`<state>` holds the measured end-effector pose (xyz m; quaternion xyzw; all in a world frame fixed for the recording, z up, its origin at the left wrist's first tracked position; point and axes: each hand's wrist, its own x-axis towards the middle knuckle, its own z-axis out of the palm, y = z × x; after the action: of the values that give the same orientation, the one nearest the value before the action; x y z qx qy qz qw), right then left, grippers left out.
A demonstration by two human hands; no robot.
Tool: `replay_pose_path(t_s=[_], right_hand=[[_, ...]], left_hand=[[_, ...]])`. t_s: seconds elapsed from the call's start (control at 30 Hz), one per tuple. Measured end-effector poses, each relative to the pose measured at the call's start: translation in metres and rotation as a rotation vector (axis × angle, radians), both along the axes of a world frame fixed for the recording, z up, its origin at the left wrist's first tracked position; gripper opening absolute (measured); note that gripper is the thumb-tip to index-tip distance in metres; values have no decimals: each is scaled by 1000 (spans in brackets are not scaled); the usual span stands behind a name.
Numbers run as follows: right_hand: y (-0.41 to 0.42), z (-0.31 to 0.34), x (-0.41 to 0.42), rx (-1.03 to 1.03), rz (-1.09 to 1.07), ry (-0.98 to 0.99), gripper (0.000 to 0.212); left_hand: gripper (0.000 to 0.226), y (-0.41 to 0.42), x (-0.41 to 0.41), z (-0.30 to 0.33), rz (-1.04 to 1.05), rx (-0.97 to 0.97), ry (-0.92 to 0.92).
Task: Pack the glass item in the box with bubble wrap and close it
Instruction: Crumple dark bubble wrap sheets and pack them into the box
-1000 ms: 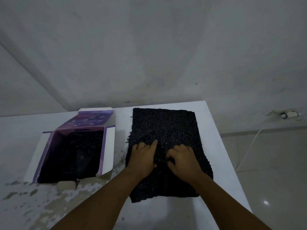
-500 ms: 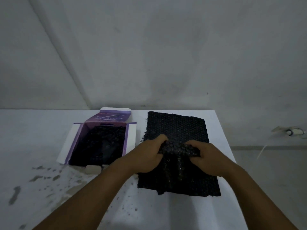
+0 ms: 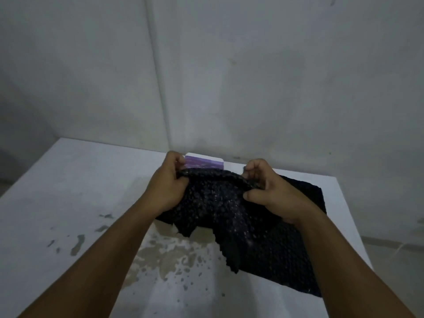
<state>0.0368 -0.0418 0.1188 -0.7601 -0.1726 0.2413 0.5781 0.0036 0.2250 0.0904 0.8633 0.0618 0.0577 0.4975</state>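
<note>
Hands mid-frame: left hand [image 3: 168, 180] and right hand [image 3: 270, 191] both clutch black bubble wrap [image 3: 218, 203], lifted above the tabletop [image 3: 68, 191]; box [image 3: 203, 162] peeks behind. Best keep it spread, lower evenly.

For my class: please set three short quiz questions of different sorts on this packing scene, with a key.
1. True or false: both hands grip the bubble wrap.
2. Which part of the box shows? A) its purple flap B) its whole inside
3. Fill in: the wrap's lower right part lies on the ____.

Key: 1 true, left hand and right hand both hold it; 2 A; 3 table.
</note>
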Motion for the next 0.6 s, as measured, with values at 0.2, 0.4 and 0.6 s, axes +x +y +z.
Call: replay_pose_path(t_s=[0.2,0.4,0.6], right_hand=[[74,-32,21,-46,-224,-159,24],[96,-46,14,-713,76,-744,45],[104,-56,-6,-919,319,-731,42]], left_hand=[[17,34,3,-33,266,115,-64],[38,51,-10,-58,-61,491,-90],[41,51,-12,-61,-443,721,-87]])
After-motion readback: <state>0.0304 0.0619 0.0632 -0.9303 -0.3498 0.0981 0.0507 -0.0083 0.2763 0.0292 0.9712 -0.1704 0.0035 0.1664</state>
